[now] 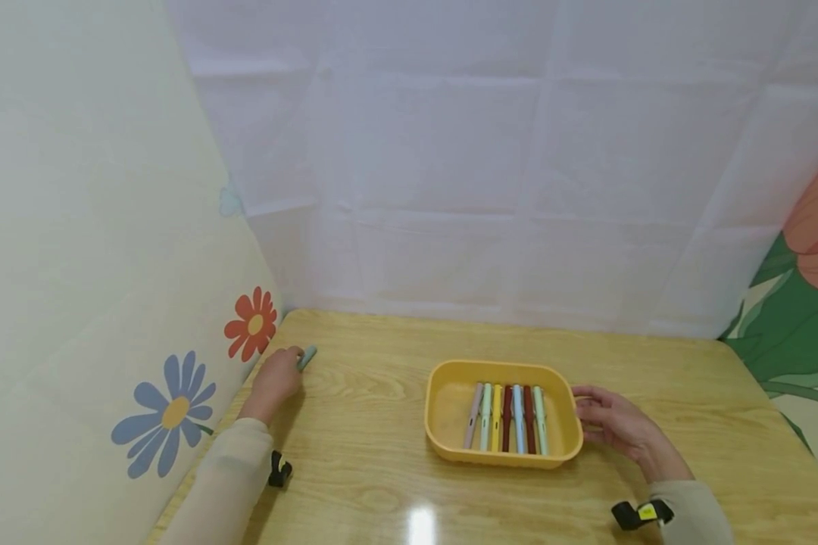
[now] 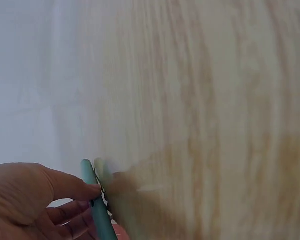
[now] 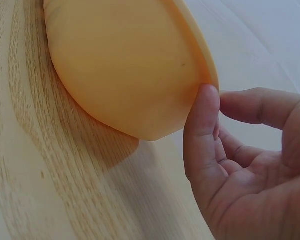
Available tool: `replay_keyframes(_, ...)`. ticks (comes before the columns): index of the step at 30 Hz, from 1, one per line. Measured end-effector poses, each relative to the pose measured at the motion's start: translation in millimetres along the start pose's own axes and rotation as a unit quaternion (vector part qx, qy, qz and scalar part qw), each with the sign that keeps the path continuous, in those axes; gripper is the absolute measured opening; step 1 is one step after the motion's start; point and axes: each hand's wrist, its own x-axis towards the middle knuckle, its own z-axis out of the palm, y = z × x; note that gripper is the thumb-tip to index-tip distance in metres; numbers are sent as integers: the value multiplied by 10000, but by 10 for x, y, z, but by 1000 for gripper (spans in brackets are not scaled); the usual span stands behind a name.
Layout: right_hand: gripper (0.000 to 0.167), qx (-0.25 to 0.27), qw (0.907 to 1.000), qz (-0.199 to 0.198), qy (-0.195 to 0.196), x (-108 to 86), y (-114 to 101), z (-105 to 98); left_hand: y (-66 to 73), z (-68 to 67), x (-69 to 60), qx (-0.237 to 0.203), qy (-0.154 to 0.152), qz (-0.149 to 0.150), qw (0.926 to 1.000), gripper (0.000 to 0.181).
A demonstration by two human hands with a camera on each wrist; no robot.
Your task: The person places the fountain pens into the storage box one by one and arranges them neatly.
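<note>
At the table's left side my left hand (image 1: 277, 378) pinches a teal pen (image 1: 307, 356) between thumb and fingers. The left wrist view shows this pen (image 2: 102, 222) just above the wood, its clip side turned to the table; the fingers behind it are partly hidden. A yellow tray (image 1: 443, 378) rests on the table toward the right. Inside it several pens (image 1: 496, 418) lie side by side: mauve, pale green, yellow, dark red and light blue. My right hand (image 1: 613, 424) holds the tray's right rim, thumb and finger meeting at the edge in the right wrist view.
The wooden table (image 1: 368, 424) meets a white cloth backdrop (image 1: 450, 189) at the back. A pale wall with printed flowers (image 1: 175, 412) borders the left, close to my left arm. A panel with green leaves (image 1: 804, 325) stands at the right. Both wrists carry black straps (image 1: 280, 469).
</note>
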Motion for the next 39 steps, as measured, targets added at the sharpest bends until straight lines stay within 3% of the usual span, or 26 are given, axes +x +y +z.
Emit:
replay_keyframes(11,27,60,9999,-82,-82,3,17,-3,2,-46,-6,-523,-125,-199,9984,51)
replay_keyframes(14,27,61,9998,-123,-138,2,18,-10,39,-66,-16,-895,-249,-276,9953,52)
replay_keyframes(16,27,45,9998,-107,-135,2,16,-14,82,-72,-31,-1352,-404,-341,9894,52)
replay_keyframes(23,30,49,9999,-45,-94,0,15,-25,247,-53,-85,-2849,-778,-381,9546,54)
replay_keyframes(29,37,-68,9999,-113,-86,5,18,-28,413,-56,-159,-3826,-985,-398,9178,63)
replay_keyframes(32,40,-160,9997,-161,-71,9,19,-29,512,-52,-205,-4188,-1141,-339,9002,62)
replay_keyframes(39,37,-147,9997,-160,-61,16,3,-23,692,-17,-278,-4702,-1350,143,8721,62)
